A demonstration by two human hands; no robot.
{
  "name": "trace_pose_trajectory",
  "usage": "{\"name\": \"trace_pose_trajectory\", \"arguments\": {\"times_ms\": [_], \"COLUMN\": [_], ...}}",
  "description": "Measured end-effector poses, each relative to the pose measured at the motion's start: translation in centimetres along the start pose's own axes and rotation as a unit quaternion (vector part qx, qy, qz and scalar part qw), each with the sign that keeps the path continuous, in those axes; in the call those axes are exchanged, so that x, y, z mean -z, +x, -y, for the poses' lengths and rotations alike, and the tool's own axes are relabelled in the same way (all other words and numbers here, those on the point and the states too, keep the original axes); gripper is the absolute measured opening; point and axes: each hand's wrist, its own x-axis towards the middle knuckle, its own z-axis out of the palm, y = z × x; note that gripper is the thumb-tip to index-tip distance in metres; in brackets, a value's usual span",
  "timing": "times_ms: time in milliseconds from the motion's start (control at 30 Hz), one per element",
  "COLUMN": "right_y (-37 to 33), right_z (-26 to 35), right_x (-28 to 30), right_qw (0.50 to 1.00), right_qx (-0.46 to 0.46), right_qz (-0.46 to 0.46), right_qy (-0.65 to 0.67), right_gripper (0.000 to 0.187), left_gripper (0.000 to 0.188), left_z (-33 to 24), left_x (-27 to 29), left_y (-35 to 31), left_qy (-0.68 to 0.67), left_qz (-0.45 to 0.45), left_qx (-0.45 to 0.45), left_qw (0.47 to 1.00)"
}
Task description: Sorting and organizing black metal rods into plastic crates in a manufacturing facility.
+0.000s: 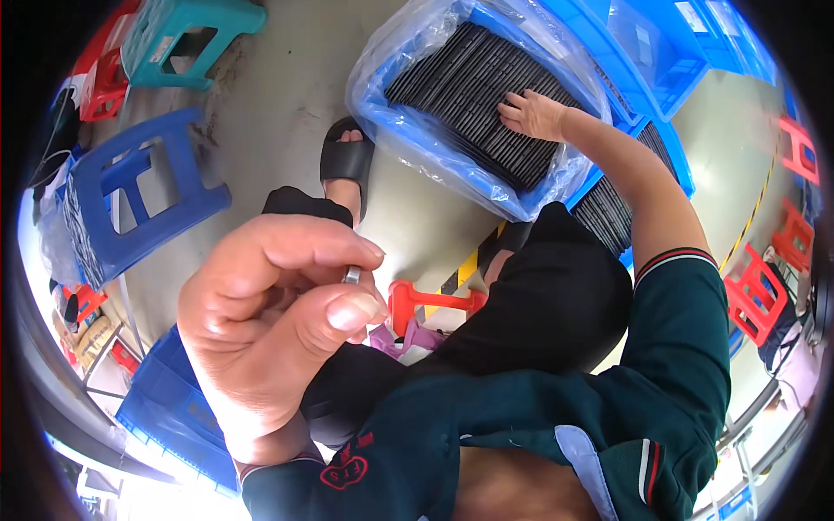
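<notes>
Close to the camera, my left hand (278, 321) is closed in a pinch. Between its thumb and forefinger sits a small silvery metal piece (352, 274), mostly hidden by the fingers. At the upper right, my right hand (537, 115) reaches into a blue bin (398, 94) lined with clear plastic. Its fingers are loosely apart and rest on tightly packed thin black strips (473, 87), with nothing visible held in them.
Another blue bin of black strips (604, 208) stands under my right forearm, beside stacked blue crates (647, 52). Left are a blue stool (91, 204) and a green stool (195, 19). A red stool (401, 306) stands near my legs, a blue crate (169, 408) at lower left.
</notes>
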Motion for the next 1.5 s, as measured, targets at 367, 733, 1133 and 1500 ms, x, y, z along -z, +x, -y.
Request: {"name": "trace_pose_trajectory", "arguments": {"times_ms": [367,733,1133,1500], "right_y": [4.9,4.2,1.6,0.2], "right_z": [-0.7,1.7,0.4,-0.1], "right_x": [0.0,6.9,4.5,7.4], "right_qw": [0.987,0.843,0.786,0.719], "right_qx": [-0.129,-0.36,-0.349,-0.419], "right_qz": [-0.042,0.163,0.496,0.536], "right_qy": [0.089,0.365,0.118,0.14], "right_gripper": [0.013,0.022,0.022,0.02], "left_gripper": [0.03,0.017,0.016,0.019], "left_z": [0.0,-0.4,-0.5,-0.2], "left_x": [0.8,0.9,0.7,0.9], "left_y": [0.1,0.0,0.2,0.3], "left_qy": [-0.004,-0.05,-0.069,-0.063], "left_qz": [0.004,0.014,0.066,0.084], "left_qx": [0.01,0.031,-0.006,-0.058], "left_qw": [1.0,0.998,0.995,0.993]}}
